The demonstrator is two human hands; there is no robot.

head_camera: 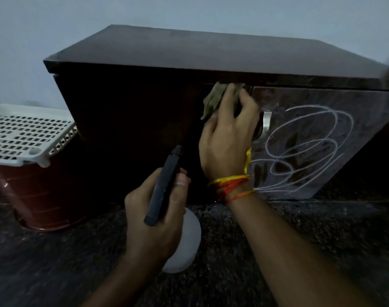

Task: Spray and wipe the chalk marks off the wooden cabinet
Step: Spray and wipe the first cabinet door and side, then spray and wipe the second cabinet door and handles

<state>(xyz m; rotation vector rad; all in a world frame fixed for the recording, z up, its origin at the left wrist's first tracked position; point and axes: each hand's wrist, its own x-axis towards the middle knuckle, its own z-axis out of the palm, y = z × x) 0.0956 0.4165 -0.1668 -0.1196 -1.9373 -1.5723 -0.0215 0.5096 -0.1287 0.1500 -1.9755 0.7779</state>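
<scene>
A: What do the fingers (227,96) of the right hand (226,140) have?

B: They are curled over a crumpled olive-green cloth (213,100), pressing it flat to the front of the dark brown wooden cabinet (131,111), just under the overhanging top. The left hand (153,220) is wrapped closed around the neck of a white spray bottle with a black trigger head (164,189), nozzle pointed at the cabinet front.

A: How will the cloth behave?

B: Soft and light, I'd judge, and limp; it bunches, so it wants a spread palm behind it rather than a pinch at one corner. The bottle looks like rigid plastic, best held at the neck as it is, one finger free for the trigger.

A: And the marks?

B: The white looping chalk scribbles (306,149) sit on the right-hand door, just beside the curved metal handle (266,125), right of the cloth and untouched. The left panel looks clean, though it is dark.

A: Anything nearby?

B: A white perforated plastic lid on a maroon bin (27,138) stands left of the cabinet, on the speckled dark stone floor (300,229).
</scene>
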